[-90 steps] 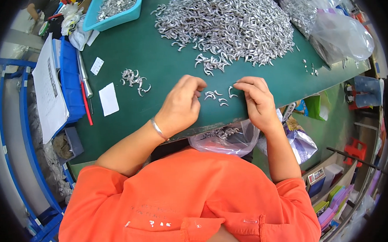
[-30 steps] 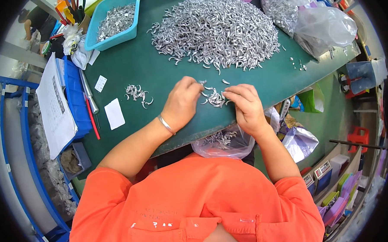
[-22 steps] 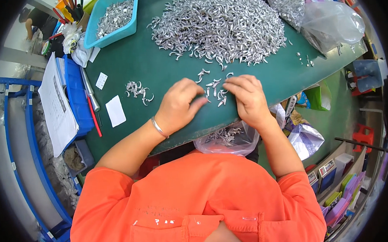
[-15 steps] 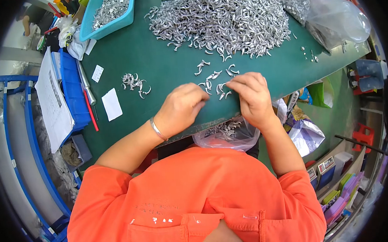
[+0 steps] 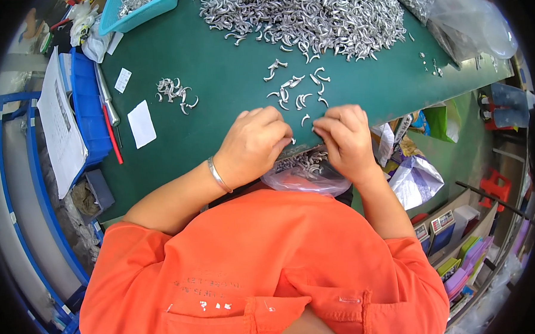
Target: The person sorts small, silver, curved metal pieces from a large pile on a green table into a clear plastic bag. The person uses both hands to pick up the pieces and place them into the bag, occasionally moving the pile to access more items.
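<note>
My left hand is closed in a pinch at the table's near edge, and the tip of a small curved metal piece pokes out from its fingertips. Just to the right, my right hand is also pinched; a tiny light bit shows at its fingertips, too small to name. Between and beyond the hands lie several loose curved metal pieces on the green table. Below the edge, an open clear plastic bag holds more such pieces.
A big heap of curved metal pieces covers the far middle. A small pile and a white paper slip lie left. Beyond stands a light-blue basket; a blue tray is at the left edge, a plastic bag far right.
Both hands have drawn nearer the table edge, above the bag. A metal piece now shows at my left fingertips. The loose pieces between the hands are arranged differently. The whole view has shifted slightly.
</note>
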`<act>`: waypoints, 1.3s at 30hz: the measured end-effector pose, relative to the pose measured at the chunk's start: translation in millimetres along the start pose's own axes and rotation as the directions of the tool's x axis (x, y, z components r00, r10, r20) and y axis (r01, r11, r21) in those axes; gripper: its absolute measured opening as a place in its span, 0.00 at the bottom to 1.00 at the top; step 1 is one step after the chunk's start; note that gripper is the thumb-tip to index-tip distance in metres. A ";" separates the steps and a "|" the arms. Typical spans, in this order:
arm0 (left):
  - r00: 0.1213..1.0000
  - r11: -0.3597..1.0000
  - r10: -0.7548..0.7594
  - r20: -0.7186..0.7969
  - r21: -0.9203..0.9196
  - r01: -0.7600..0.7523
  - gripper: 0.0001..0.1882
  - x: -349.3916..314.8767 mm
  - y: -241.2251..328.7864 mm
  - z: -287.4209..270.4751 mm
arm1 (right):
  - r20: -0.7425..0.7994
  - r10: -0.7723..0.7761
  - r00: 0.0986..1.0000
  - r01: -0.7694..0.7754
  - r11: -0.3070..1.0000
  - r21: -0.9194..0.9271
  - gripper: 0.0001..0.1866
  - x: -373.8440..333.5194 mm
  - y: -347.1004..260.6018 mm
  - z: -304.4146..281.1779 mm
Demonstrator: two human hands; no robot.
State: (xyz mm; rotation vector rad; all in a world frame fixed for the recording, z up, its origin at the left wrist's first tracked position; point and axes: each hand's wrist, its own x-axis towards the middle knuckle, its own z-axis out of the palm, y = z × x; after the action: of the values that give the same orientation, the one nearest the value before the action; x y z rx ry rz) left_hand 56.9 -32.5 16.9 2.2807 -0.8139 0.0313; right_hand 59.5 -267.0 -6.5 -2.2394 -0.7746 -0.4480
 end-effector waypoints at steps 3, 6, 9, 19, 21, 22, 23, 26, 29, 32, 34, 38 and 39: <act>0.995 0.994 0.094 0.045 -0.060 -0.091 0.08 -5.6 2.6 4.5 | 0.138 -0.116 0.984 0.096 0.984 0.148 0.10 -11.8 -5.8 -14.8; 0.998 0.987 0.046 -0.036 -0.155 -0.052 0.10 0.6 10.8 10.5 | 0.114 -0.100 0.988 0.074 0.974 0.216 0.11 -5.4 -4.9 -17.9; 0.989 0.992 0.010 -0.145 -0.123 -0.028 0.13 18.7 12.7 22.0 | -0.059 0.013 0.998 -0.016 0.999 -0.038 0.13 13.1 7.1 -6.1; 0.964 1.000 -0.024 -0.265 -0.006 0.024 0.11 22.0 9.8 12.7 | -0.005 -0.032 0.999 0.032 0.999 0.013 0.10 24.2 7.9 2.4; 0.974 0.981 0.008 -0.224 0.191 0.036 0.10 34.8 1.0 13.8 | 0.018 0.029 0.999 -0.027 0.994 -0.102 0.08 33.7 8.2 9.6; 0.983 0.975 0.017 -0.183 0.220 0.024 0.09 34.1 -0.5 14.7 | 0.021 0.029 0.999 -0.026 0.994 -0.106 0.08 32.6 8.9 9.6; 0.990 0.969 0.025 -0.141 0.248 0.011 0.08 32.6 -1.6 15.8 | 0.023 0.028 0.999 -0.026 0.994 -0.110 0.07 28.7 9.2 8.5; 0.994 0.973 0.074 -0.084 0.222 -0.053 0.04 23.3 0.3 15.8 | 0.024 0.015 1.000 -0.013 0.998 -0.066 0.07 15.5 7.4 1.8; 0.993 0.989 0.103 -0.054 0.115 -0.097 0.04 10.0 7.8 12.2 | 0.123 -0.041 0.992 0.031 0.996 0.083 0.07 3.3 7.0 -12.1; 0.991 0.993 0.084 -0.108 0.089 -0.075 0.08 13.0 8.8 11.9 | 0.222 -0.121 0.968 0.061 0.963 0.262 0.06 3.4 8.2 -26.9; 0.985 0.985 0.035 -0.170 0.170 -0.005 0.11 32.7 5.4 16.3 | 0.086 -0.066 0.994 0.061 0.996 0.067 0.10 14.9 15.4 -16.8; 0.995 0.974 0.015 -0.095 0.228 0.007 0.15 42.9 -8.8 18.5 | 0.047 0.015 0.999 -0.014 0.999 -0.030 0.13 29.9 20.0 -3.7; 0.997 0.978 0.008 -0.072 0.210 0.007 0.15 42.0 -8.7 17.3 | 0.084 0.023 0.996 -0.024 1.000 0.007 0.12 27.3 21.0 -4.9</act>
State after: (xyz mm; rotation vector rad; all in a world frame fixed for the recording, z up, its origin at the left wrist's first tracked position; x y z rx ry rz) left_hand 92.0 -61.4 8.7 2.4610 -0.8061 0.2084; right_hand 93.4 -271.5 0.1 -2.2699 -0.7907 -0.3409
